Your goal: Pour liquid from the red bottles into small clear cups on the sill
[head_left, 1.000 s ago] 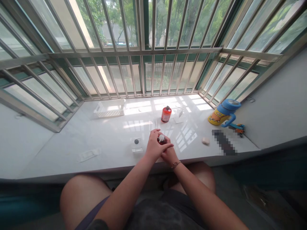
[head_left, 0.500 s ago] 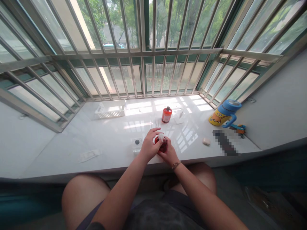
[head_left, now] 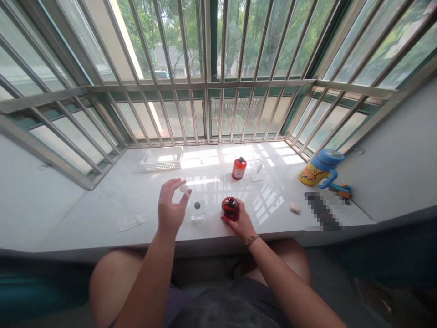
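My left hand [head_left: 171, 207] is raised over the table, left of the small clear box. Its thumb and fingers pinch a small white stopper [head_left: 184, 188], round with a short stem pointing down to the right. My right hand [head_left: 241, 219] wraps the right side of a dark red glass bottle [head_left: 231, 208], which stands upright near the front edge with its neck uncovered. Between my hands lies a clear square box [head_left: 197, 212] with a dark round spot. Farther back stands a second bottle [head_left: 239, 169], orange-red with a pale label and a dark top.
A white perforated basket [head_left: 162, 159] sits at the back left. A flat clear packet [head_left: 131, 222] lies front left. To the right are a beige lump [head_left: 295, 208], a blurred-out dark object [head_left: 322, 209] and a blue-yellow handled flask [head_left: 319, 168]. Metal window bars [head_left: 205, 85] enclose the back.
The white stopper has come off the red bottle, and my left hand has carried it leftward. My right hand stays around the bottle. The view has shifted slightly.
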`<move>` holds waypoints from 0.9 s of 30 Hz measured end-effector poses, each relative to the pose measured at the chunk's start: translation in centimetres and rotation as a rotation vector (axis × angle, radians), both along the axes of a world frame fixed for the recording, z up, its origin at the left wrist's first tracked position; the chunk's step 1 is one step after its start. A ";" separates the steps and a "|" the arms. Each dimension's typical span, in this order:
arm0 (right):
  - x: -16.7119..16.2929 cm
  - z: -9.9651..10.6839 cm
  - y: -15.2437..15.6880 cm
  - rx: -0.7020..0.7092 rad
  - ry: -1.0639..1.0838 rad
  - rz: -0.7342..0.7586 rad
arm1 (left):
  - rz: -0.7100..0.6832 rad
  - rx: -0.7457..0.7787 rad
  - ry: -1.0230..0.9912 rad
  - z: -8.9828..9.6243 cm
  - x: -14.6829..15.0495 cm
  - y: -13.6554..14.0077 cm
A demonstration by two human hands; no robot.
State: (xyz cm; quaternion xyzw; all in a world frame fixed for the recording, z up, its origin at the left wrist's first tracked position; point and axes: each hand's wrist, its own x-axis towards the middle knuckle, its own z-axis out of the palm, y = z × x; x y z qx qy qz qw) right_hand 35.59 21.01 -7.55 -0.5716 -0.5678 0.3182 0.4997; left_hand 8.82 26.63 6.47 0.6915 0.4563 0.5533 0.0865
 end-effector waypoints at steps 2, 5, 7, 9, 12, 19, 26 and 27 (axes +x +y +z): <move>0.0 0.1 -0.1 0.005 -0.005 -0.001 | 0.181 -0.001 0.258 -1.5 -3.6 0.3; -0.1 0.3 -0.2 0.006 -0.009 -0.005 | 0.406 -0.191 0.589 -4.7 -9.0 0.7; -0.1 0.2 -0.2 0.003 -0.006 -0.006 | 0.532 -0.365 0.710 -7.0 -12.1 0.7; -0.1 0.2 -0.2 0.001 -0.002 -0.005 | 0.561 -0.550 0.791 -8.8 -14.5 0.7; -0.1 0.1 -0.3 -0.003 -0.003 -0.005 | 0.527 -0.780 0.826 -10.3 -16.6 0.9; 0.1 -0.7 -0.1 0.021 -0.032 0.012 | 0.195 -0.534 0.566 -8.5 -11.6 0.0; 0.2 1.8 -1.3 0.402 -0.234 -0.240 | -0.143 -0.531 0.170 -8.9 0.8 -0.5; 0.0 3.0 -1.7 0.467 -0.272 -0.287 | -0.134 -0.559 0.127 -9.4 1.8 -0.3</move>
